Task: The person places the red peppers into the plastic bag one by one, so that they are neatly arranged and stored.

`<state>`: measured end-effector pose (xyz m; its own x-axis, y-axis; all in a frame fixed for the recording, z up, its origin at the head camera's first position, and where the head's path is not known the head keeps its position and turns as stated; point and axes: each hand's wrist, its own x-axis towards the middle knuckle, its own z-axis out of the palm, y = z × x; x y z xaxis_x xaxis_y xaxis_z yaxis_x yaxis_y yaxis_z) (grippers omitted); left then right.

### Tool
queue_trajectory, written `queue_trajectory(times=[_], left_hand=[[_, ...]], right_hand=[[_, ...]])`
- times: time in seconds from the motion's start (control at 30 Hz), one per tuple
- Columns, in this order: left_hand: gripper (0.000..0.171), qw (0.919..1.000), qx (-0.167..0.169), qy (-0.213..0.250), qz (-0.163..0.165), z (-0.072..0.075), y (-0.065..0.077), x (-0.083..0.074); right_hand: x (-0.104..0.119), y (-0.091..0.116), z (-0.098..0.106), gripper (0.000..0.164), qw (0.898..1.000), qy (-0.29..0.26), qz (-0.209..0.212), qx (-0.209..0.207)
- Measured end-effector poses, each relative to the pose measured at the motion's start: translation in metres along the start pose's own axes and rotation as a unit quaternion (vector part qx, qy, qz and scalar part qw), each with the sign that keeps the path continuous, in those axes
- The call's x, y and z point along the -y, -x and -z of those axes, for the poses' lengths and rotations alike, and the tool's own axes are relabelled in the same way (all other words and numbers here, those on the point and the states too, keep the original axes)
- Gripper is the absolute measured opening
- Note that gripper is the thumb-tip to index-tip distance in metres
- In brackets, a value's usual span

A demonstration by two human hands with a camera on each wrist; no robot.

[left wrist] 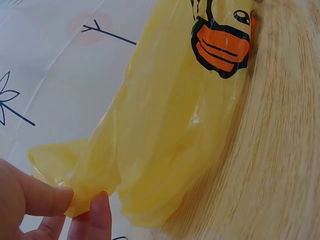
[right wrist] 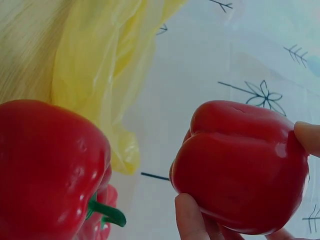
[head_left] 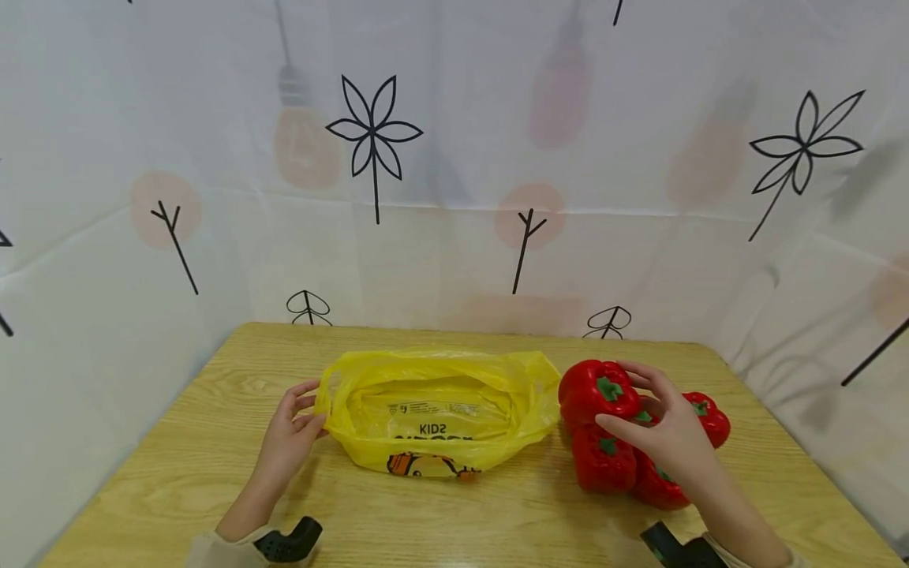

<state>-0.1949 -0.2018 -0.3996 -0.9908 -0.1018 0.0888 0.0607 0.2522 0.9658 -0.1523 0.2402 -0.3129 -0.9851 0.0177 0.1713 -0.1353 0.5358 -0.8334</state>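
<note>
A yellow plastic bag lies on the table with its mouth spread wide, upside-down print inside and a duck face on its outer side. My left hand pinches the bag's left edge between thumb and fingers, as the left wrist view shows at the yellow film. With the fingers and thumb of my right hand I hold a red bell pepper, raised just right of the bag. Below and behind that hand sit several more red bell peppers, partly hidden by it; one pepper looms large in the right wrist view.
The wooden table runs back to a white patterned cloth, which also hangs at both sides. A further red pepper stands at the right of the pile. Dark wrist devices sit at both sleeves.
</note>
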Motion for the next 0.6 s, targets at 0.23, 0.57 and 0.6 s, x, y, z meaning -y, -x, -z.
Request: queue_trajectory(times=[0.23,0.57,0.6], left_hand=[[0.048,0.9997,0.012,-0.009,-0.017,0.000,0.000,0.000],[0.048,0.9991,0.038,-0.003,-0.019,0.001,0.000,-0.001],[0.048,0.9990,0.040,-0.003,-0.019,0.001,0.000,-0.001]], right_hand=[[0.004,-0.005,-0.003,0.075,1.000,0.012,0.009,0.004],[0.015,-0.012,-0.010,0.078,1.000,-0.004,0.011,0.015],[0.016,-0.013,-0.011,0.078,1.000,-0.004,0.013,0.014]])
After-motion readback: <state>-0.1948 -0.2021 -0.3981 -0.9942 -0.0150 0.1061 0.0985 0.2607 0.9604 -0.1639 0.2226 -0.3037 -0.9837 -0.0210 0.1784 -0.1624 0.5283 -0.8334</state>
